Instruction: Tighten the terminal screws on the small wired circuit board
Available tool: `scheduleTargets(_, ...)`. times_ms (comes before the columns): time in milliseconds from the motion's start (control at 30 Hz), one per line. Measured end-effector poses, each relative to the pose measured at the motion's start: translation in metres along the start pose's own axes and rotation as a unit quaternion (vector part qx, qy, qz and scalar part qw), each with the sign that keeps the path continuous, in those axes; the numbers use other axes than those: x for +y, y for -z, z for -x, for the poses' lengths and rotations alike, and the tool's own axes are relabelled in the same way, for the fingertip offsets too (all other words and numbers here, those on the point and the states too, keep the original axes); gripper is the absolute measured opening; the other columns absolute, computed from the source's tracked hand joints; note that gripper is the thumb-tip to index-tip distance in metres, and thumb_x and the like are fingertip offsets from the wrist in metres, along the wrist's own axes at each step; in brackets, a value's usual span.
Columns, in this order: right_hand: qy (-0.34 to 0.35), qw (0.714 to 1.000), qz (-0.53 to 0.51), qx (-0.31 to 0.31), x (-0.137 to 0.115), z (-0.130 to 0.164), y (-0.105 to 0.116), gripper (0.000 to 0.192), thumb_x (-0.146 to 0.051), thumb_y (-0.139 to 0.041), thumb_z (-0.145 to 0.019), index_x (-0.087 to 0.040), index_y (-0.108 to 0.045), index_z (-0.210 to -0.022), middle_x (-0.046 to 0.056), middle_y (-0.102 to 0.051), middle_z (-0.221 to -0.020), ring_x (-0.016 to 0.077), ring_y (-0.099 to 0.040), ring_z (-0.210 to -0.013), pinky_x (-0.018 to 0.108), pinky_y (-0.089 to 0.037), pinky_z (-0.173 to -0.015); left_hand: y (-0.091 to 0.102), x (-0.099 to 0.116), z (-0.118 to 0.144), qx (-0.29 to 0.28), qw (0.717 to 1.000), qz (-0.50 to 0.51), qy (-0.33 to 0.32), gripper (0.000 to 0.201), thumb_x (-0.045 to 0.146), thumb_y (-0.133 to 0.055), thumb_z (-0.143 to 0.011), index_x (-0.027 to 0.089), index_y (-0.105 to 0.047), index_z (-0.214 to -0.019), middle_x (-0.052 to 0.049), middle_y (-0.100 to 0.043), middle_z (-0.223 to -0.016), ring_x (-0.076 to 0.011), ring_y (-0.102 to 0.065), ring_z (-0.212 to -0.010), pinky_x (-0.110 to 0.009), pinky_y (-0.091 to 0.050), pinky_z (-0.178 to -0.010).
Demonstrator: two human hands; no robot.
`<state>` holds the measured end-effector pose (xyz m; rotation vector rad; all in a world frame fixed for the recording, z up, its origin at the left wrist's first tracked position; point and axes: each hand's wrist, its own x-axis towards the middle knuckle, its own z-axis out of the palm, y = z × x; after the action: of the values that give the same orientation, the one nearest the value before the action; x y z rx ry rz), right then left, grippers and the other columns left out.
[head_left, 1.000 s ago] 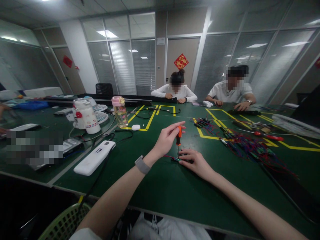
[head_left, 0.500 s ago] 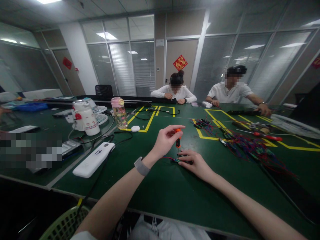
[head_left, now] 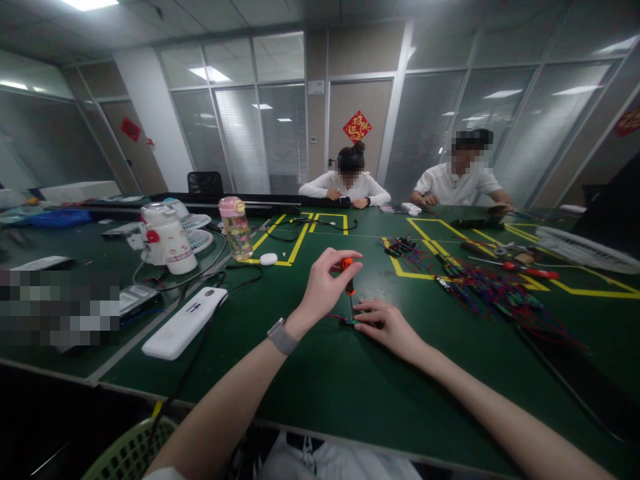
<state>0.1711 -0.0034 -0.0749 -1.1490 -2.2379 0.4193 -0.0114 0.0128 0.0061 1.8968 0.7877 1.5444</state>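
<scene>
1. I have two hands at work: my left hand (head_left: 325,287) and my right hand (head_left: 390,328), both over the green worktop (head_left: 325,387).
2. One small screwdriver (head_left: 349,277) with an orange and black handle is in my left hand; my fingers (head_left: 345,255) are closed around the top of the handle.
3. The screwdriver stands nearly upright, its long axis vertical, handle up and tip pointing down onto one small circuit board (head_left: 349,321).
4. That board lies flat on the worktop just in front of me, with thin red and blue wires trailing to its left.
5. My right hand lies flat beside the board, fingertips pressing on it; those fingers are curled down on it, not wrapped around it.
6. One grey watch (head_left: 281,337) sits on my left wrist.
7. To the left I count one white power strip (head_left: 185,322), one white jug (head_left: 167,238) and one pink-capped bottle (head_left: 235,229).
8. To the right lies one heap of red and blue wired boards (head_left: 493,297), with one red-handled screwdriver (head_left: 530,270) beyond it.
9. Two people in white shirts sit at the far side, hands on the worktop.
</scene>
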Motion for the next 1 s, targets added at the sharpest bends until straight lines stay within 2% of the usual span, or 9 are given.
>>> scheduleTargets(133,-0.002,1.0,-0.001,0.0,0.001,0.0,-0.001,0.019,-0.029,-0.066,-0.083,-0.027,-0.076,-0.098,0.008,-0.071,-0.115,0.0308,-0.059,-0.116,0.058,-0.035,-0.107,0.001,0.001,-0.001,-0.051,0.996,0.069,0.03,0.033,0.021,-0.046,-0.093,0.02,-0.061,-0.122,-0.008,-0.065,-0.112,-0.0171,-0.065,-0.094,-0.03,-0.051,-0.082)
scheduleTargets(200,-0.002,1.0,-0.002,0.002,0.001,0.0,-0.001,0.018,-0.029,-0.066,-0.082,-0.027,-0.076,-0.098,0.007,-0.071,-0.115,0.0307,-0.059,-0.116,0.058,-0.035,-0.107,0.0,0.0,-0.001,-0.063,0.993,0.094,0.043,0.034,0.021,-0.048,-0.092,0.018,-0.06,-0.123,-0.009,-0.066,-0.109,-0.0174,-0.066,-0.09,-0.03,-0.052,-0.079)
scheduleTargets(333,-0.002,1.0,-0.004,0.001,0.0,0.0,-0.001,0.018,-0.03,-0.066,-0.083,-0.027,-0.076,-0.097,0.007,-0.072,-0.114,0.0303,-0.059,-0.116,0.057,-0.037,-0.106,-0.001,0.001,0.002,-0.003,0.999,-0.034,-0.021,0.021,0.027,-0.062,-0.086,0.018,-0.069,-0.103,-0.005,-0.062,-0.093,-0.0158,-0.062,-0.083,-0.027,-0.051,-0.075)
scheduleTargets(433,0.001,1.0,-0.011,0.003,0.0,0.0,-0.001,0.017,-0.031,-0.065,-0.083,-0.027,-0.076,-0.097,0.007,-0.072,-0.113,0.0299,-0.06,-0.115,0.057,-0.037,-0.106,-0.001,0.003,0.005,0.004,0.988,-0.136,-0.077,0.024,0.027,-0.056,-0.09,0.022,-0.067,-0.111,-0.006,-0.058,-0.1,-0.0172,-0.059,-0.092,-0.031,-0.048,-0.086)
scheduleTargets(567,-0.002,1.0,-0.011,0.008,-0.001,0.0,-0.001,0.017,-0.03,-0.066,-0.083,-0.027,-0.076,-0.097,0.007,-0.072,-0.113,0.0299,-0.061,-0.114,0.057,-0.036,-0.106,-0.002,0.005,0.006,-0.051,0.991,-0.085,-0.092,0.037,0.019,-0.041,-0.096,0.023,-0.053,-0.132,-0.007,-0.059,-0.111,-0.0173,-0.058,-0.101,-0.032,-0.046,-0.092)
scheduleTargets(733,-0.005,1.0,-0.018,0.008,-0.001,0.001,-0.001,0.017,-0.032,-0.066,-0.083,-0.027,-0.076,-0.095,0.008,-0.071,-0.113,0.0297,-0.06,-0.115,0.056,-0.039,-0.104,-0.003,0.003,0.006,-0.003,0.991,-0.108,-0.074,0.02,0.025,-0.063,-0.086,0.022,-0.068,-0.105,-0.002,-0.056,-0.088,-0.0147,-0.057,-0.079,-0.028,-0.049,-0.075)
scheduleTargets(867,-0.004,1.0,-0.016,0.008,0.002,0.001,-0.003,0.017,-0.032,-0.066,-0.083,-0.027,-0.076,-0.096,0.008,-0.071,-0.115,0.0295,-0.059,-0.115,0.055,-0.039,-0.104,-0.003,0.004,0.008,-0.004,0.982,-0.161,-0.102,0.031,0.023,-0.045,-0.096,0.024,-0.059,-0.123,-0.006,-0.055,-0.106,-0.0164,-0.058,-0.092,-0.031,-0.047,-0.086)
scheduleTargets(933,-0.006,1.0,-0.013,0.006,0.003,0.001,-0.003,0.018,-0.031,-0.066,-0.083,-0.028,-0.076,-0.098,0.008,-0.071,-0.115,0.0294,-0.06,-0.115,0.055,-0.039,-0.104,-0.003,0.005,0.009,-0.022,0.981,-0.148,-0.127,0.037,0.018,-0.036,-0.098,0.023,-0.053,-0.131,-0.008,-0.055,-0.117,-0.0172,-0.056,-0.104,-0.032,-0.045,-0.093)
scheduleTargets(1000,-0.007,1.0,-0.011,0.005,0.003,0.001,-0.003,0.019,-0.03,-0.066,-0.083,-0.028,-0.076,-0.099,0.007,-0.071,-0.114,0.0293,-0.06,-0.115,0.055,-0.039,-0.105,-0.004,0.006,0.01,-0.031,0.982,-0.123,-0.138,0.036,0.016,-0.038,-0.097,0.023,-0.053,-0.13,-0.008,-0.058,-0.115,-0.0171,-0.056,-0.105,-0.032,-0.045,-0.093)
